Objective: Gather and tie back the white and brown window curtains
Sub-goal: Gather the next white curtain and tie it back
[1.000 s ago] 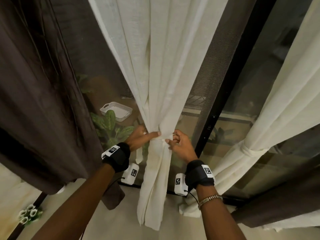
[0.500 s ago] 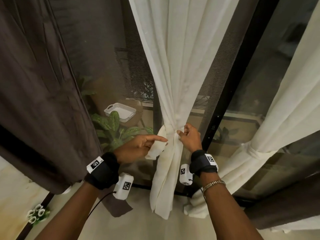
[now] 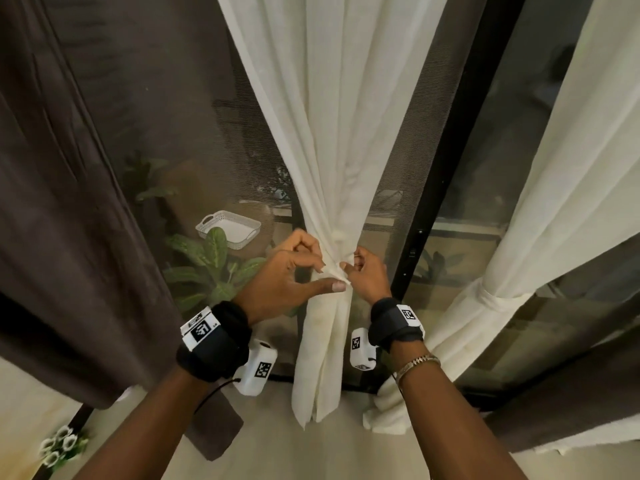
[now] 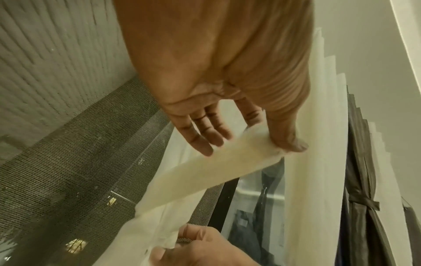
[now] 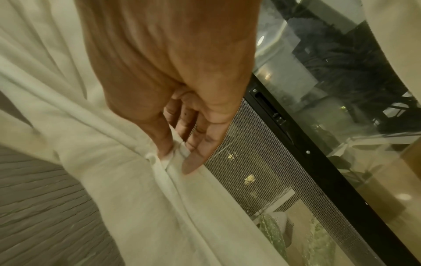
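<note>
A white curtain (image 3: pixel 332 133) hangs in the middle, gathered to a narrow waist at hand height. A white tie strip (image 4: pixel 205 176) runs round that waist. My left hand (image 3: pixel 294 271) pinches one end of the strip between thumb and forefinger, just left of the waist. My right hand (image 3: pixel 363 271) pinches the other end (image 5: pixel 177 151) on the right side. A brown curtain (image 3: pixel 62 202) hangs loose at the left. Another white curtain (image 3: pixel 519 254) at the right is tied back with a white band (image 3: pixel 491 299).
A black door frame (image 3: pixel 446 168) with mesh screen stands behind the curtain. Behind the glass are a leafy plant (image 3: pixel 211 261) and a white basket (image 3: pixel 228 228). White flowers (image 3: pixel 59 448) sit on the floor at lower left. More brown curtain (image 3: pixel 571 393) lies at lower right.
My left hand has moved from pointing at the loose strip end to pinching it tight against the waist. The view has shifted left and closer to the curtain.
</note>
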The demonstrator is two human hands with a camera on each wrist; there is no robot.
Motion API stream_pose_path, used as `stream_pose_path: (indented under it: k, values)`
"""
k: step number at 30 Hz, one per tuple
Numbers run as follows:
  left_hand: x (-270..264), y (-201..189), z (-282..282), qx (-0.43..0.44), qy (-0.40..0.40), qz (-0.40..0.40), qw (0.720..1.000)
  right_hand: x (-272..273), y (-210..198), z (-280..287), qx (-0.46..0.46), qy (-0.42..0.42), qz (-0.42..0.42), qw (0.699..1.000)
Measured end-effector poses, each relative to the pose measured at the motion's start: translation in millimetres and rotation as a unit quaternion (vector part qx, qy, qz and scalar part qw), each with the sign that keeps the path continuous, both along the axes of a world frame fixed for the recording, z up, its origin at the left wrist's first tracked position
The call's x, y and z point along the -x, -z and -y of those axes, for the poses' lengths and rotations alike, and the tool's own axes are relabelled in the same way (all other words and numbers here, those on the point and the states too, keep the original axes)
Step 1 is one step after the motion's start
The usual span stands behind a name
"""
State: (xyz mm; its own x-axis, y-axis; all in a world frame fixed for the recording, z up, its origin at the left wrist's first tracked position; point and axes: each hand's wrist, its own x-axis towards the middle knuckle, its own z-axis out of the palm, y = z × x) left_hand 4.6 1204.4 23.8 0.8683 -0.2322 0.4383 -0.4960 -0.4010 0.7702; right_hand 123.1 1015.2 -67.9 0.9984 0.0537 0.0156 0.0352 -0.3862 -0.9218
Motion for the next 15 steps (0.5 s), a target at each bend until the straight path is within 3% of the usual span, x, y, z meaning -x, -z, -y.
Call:
stream_pose_path:
  k: [3,6,12,15]
  values:
    - [4.1,2.8,13.4,-0.08,0.04,0.002,0.996,3.8,3.0,-0.1,-0.003,-0.004,0.002,1.0]
    - [-0.1,20.0,21.1,-0.072,0.061,-0.099,0.991,7.4,3.7,-0.5,-0.032,-0.006,-0.017,0.999]
    - [-35.8,67.2,14.8,-0.05,-0.064,-0.137,0.987,11.8,4.7,7.7,-0.06,-0.011,-0.025,0.998]
    - [-49.9,87.0,13.3,-0.085,-0.11,-0.134,0.981,16.0,7.5,9.2,-0.099,-0.019,-0.057,0.993]
